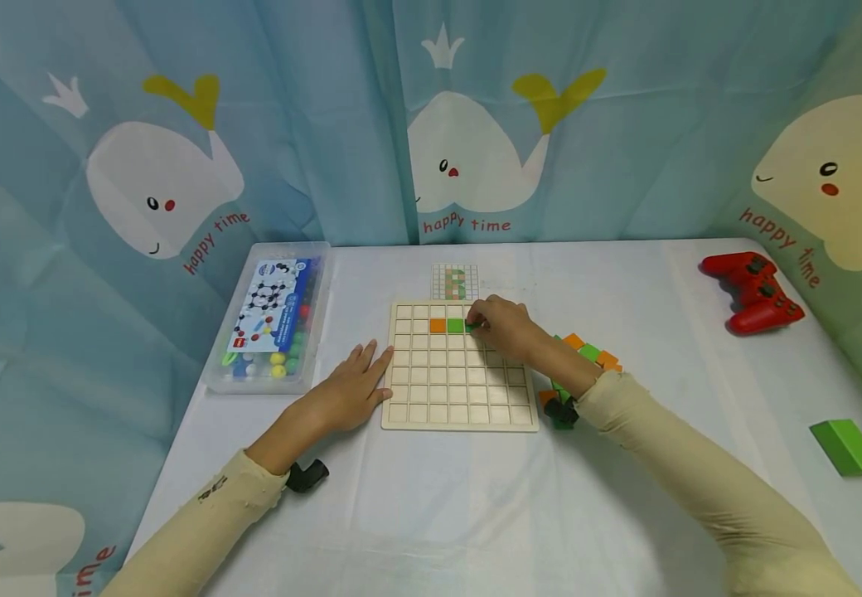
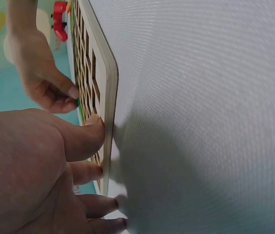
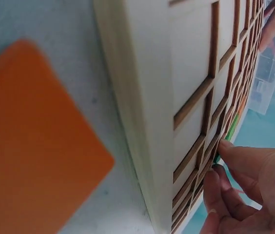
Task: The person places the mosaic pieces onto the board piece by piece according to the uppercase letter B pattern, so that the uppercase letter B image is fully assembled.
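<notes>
A wooden grid board (image 1: 438, 398) lies flat on the white table. In its second row from the top sit an orange tile (image 1: 438, 325) and, beside it, a green tile (image 1: 455, 325). My right hand (image 1: 506, 323) pinches another green tile (image 3: 217, 158) between thumb and fingers at the cell just right of these; the fingers hide most of it. Against the board's left edge rests my left hand (image 1: 352, 390), fingers spread, its thumb touching the rim in the left wrist view. Loose orange and green tiles (image 1: 589, 351) lie in a pile under my right forearm, partly hidden.
A small printed pattern card (image 1: 442, 278) lies behind the board. To the left is a clear plastic box (image 1: 218, 377) of coloured balls. A red game controller (image 1: 755, 294) and a green block (image 1: 849, 448) lie on the right. A whale-print curtain (image 1: 356, 124) surrounds the table.
</notes>
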A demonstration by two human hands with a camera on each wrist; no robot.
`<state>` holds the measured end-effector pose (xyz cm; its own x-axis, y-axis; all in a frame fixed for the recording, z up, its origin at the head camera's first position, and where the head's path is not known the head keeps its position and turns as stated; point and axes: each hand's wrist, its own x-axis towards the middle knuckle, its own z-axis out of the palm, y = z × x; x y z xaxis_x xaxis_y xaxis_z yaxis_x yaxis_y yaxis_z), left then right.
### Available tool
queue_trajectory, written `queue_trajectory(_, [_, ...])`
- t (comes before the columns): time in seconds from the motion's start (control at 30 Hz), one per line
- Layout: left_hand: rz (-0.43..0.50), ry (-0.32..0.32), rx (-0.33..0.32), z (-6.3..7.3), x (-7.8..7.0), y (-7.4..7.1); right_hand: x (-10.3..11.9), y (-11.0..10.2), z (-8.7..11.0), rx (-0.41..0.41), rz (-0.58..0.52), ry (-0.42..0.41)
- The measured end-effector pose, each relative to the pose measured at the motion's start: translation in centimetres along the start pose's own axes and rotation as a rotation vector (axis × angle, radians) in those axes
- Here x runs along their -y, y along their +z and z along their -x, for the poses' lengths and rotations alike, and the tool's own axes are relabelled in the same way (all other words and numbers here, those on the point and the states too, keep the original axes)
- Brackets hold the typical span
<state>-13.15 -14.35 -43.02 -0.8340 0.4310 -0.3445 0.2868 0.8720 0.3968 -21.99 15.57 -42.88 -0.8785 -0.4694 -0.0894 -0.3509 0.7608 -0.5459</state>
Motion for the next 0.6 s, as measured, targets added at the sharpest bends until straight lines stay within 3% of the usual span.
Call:
queue_trajectory(0.17, [0.000,0.004,-0.005,-0.1,0.1,0.1,-0.4,-0.8,0.4,0.004,-0.028,-0.018])
queue_trajectory(0.33, [-0.003,0.002,-0.005,-0.1,0.2,0.2,-2.0,-3.1,1.4,-0.039,-0.065,-0.017])
queue_trajectory(0.6, [-0.017,-0.005,-0.002,-0.1,0.2,0.2,-5.8,-6.2,4.7,-0.073,-0.122,0.132])
